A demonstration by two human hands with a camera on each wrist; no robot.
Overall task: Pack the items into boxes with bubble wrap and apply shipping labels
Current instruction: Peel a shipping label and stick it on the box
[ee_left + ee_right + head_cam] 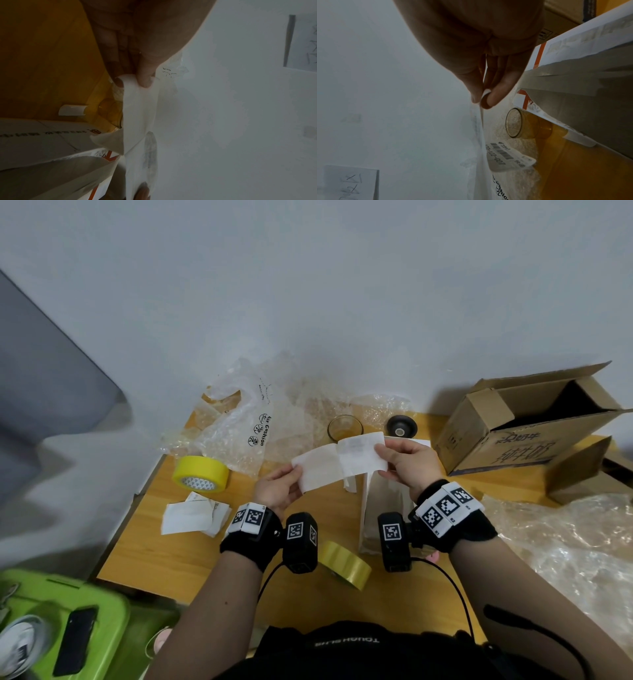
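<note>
A white shipping label strip [339, 463] is held stretched above the wooden table [164, 546]. My left hand [296, 474] pinches its left end between thumb and fingers [144, 79]. My right hand [382, 455] pinches its right end, thumb and forefinger [493, 97] meeting on the paper edge. A barcode-printed part of the label [505, 154] curls down beneath. Under my right hand lies a pale flat parcel box [383, 508]. A clear glass cup [344, 428] and a black round lid [401, 426] stand behind the strip, by crumpled bubble wrap [260, 412].
An open cardboard box [531, 422] lies on its side at the back right. A yellow tape roll [200, 474] and loose label papers [195, 515] sit left; a second roll [346, 565] is near me. More bubble wrap [565, 542] covers the right. A green bin [68, 604] holds a phone.
</note>
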